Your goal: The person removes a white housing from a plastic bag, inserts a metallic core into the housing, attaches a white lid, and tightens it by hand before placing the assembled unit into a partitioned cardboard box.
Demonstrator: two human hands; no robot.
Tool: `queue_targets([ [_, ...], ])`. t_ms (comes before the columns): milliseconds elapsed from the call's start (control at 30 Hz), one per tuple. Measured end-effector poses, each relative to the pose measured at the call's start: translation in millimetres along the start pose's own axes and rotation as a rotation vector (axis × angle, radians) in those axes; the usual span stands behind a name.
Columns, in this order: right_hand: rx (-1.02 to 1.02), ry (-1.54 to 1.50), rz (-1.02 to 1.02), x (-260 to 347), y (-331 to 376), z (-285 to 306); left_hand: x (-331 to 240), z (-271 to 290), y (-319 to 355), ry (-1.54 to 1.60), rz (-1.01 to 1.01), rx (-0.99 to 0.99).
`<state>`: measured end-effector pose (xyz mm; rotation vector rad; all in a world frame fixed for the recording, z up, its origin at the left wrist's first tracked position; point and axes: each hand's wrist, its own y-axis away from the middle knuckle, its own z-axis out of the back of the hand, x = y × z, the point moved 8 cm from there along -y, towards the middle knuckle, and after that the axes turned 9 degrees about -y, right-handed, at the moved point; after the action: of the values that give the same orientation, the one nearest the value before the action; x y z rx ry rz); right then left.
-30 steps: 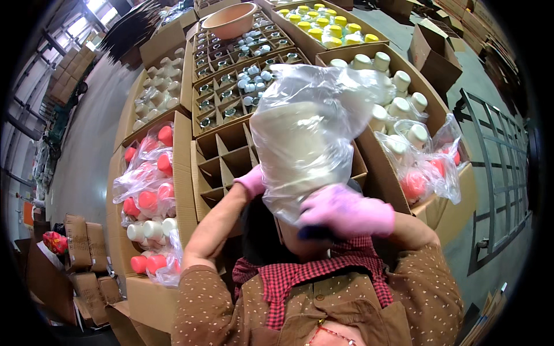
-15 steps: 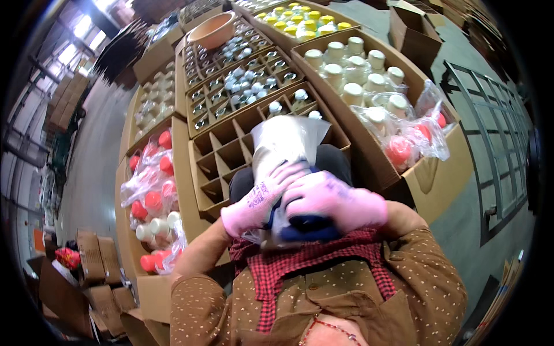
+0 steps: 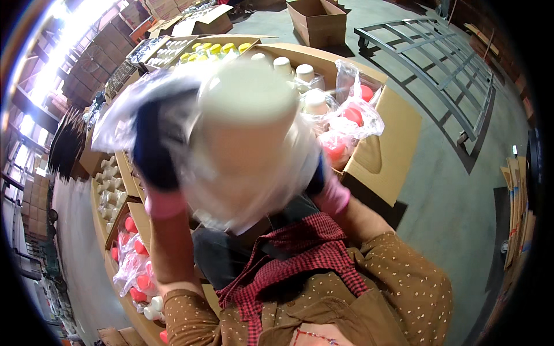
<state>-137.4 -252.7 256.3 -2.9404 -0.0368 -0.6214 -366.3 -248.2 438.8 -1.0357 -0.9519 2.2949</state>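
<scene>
A cream-coloured cup [image 3: 248, 132] wrapped in a clear plastic bag [image 3: 130, 112] is held up close to the camera and looks blurred. My left hand [image 3: 153, 153], in a dark glove with a pink cuff, grips the bag and cup on the left side. My right hand [image 3: 326, 187] is mostly hidden behind the cup; only its pink cuff and a dark edge of the glove show at the cup's lower right, pressed against it. Both forearms rise from my brown dotted sleeves.
Behind the cup, a big cardboard box [image 3: 386, 144] holds cream cups and bagged red cups [image 3: 352, 118]. Divided cartons with yellow cups [image 3: 216, 49] and small pale cups [image 3: 109, 190] lie to the left. A metal cart frame [image 3: 444, 63] lies on the concrete floor.
The bagged cup has risen from chest height up toward the camera and now fills the middle of the view. My hands have spread to its two sides. The view has swung right.
</scene>
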Motion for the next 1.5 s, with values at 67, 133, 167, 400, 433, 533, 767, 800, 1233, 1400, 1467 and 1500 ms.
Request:
queue_targets([
  [67,-0.063,0.153,0.389,57.0,-42.0,18.0,-15.3,-22.8,-22.0,0.179,-0.032,-0.005],
  [133,-0.034,0.169,0.638,122.9,-78.2,40.9,-17.9,-51.4,-22.6,0.862,0.165,-0.044],
  [167,0.043,0.199,0.56,156.4,-96.2,38.9,-0.4,-53.2,-8.1,0.757,0.218,0.03],
  [400,-0.222,0.867,0.849,217.2,-188.4,119.9,178.8,-25.5,164.0,0.466,0.866,0.074],
  [433,-0.276,0.779,0.82,215.2,-202.5,148.7,183.0,-24.4,177.2,0.487,0.917,0.057],
  [533,-0.433,0.718,0.693,201.9,-225.8,254.4,189.6,-41.1,196.9,0.52,0.988,0.14],
  [767,-0.584,0.898,0.33,174.5,-237.0,326.2,191.9,-66.4,218.1,0.526,1.109,0.347],
  [800,-0.572,1.132,0.505,169.2,-229.7,267.4,190.8,-64.8,218.6,0.496,1.104,0.356],
  [1233,-0.015,2.559,-0.405,61.6,-390.5,332.7,192.9,-71.9,199.1,0.321,1.036,0.558],
  [1400,-0.311,2.656,-0.359,68.4,-400.8,305.6,189.9,-73.9,197.7,0.445,1.231,0.454],
  [1467,-0.266,2.492,-0.254,68.0,-399.9,319.4,187.1,-74.4,194.5,0.452,1.228,0.467],
  [1500,-0.25,2.398,-0.227,62.4,-393.9,310.5,186.4,-73.0,193.9,0.445,1.225,0.462],
])
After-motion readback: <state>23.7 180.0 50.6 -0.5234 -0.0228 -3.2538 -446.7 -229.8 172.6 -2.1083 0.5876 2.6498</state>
